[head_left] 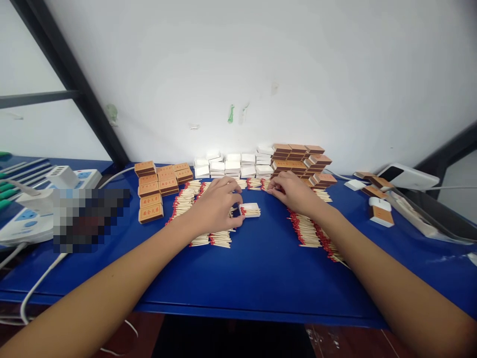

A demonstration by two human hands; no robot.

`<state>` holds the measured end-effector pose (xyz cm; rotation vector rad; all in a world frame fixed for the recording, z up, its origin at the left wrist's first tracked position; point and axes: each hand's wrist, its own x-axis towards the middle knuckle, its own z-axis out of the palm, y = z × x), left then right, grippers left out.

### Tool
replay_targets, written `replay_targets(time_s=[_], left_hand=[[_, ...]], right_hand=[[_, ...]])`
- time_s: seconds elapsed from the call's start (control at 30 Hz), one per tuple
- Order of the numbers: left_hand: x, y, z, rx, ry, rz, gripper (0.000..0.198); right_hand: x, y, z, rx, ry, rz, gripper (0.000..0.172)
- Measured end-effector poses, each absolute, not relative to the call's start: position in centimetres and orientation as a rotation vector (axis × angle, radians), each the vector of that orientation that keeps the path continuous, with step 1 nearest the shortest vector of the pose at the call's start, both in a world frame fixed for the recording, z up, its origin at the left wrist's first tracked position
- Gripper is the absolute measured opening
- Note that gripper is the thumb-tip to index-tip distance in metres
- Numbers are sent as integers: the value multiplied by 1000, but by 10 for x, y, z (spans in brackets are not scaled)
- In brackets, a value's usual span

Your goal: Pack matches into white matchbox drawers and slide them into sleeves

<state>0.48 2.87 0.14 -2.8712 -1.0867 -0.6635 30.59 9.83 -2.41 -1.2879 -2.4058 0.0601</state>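
Note:
My left hand (218, 206) rests curled on the blue table (261, 268), its fingertips touching a small white matchbox tray (250, 210) that holds red-tipped matches. My right hand (292, 191) reaches to the row of loose matches (257, 184) at the back, fingers pinched on them. More red-tipped matches lie in rows under my left hand (214, 240) and beside my right forearm (313, 233).
Orange matchbox sleeves (152, 191) are stacked at the left, white inner trays (234, 165) at the back, brown sleeves (301, 159) at the back right. A few boxes (380, 211) and a white device (408, 175) lie at the right, power strips (44, 196) at the left.

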Motion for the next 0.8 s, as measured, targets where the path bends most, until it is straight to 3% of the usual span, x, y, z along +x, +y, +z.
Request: replay_targets(time_s=[0.57,0.8], left_hand=[[5,30,1,-2866,-1085,-680,17],[5,30,2,-2870,-1122,-670,18]], right_hand=[[308,103,-23,-1315,-2429,72,20],[289,69,0,-1098,-2396,144,21]])
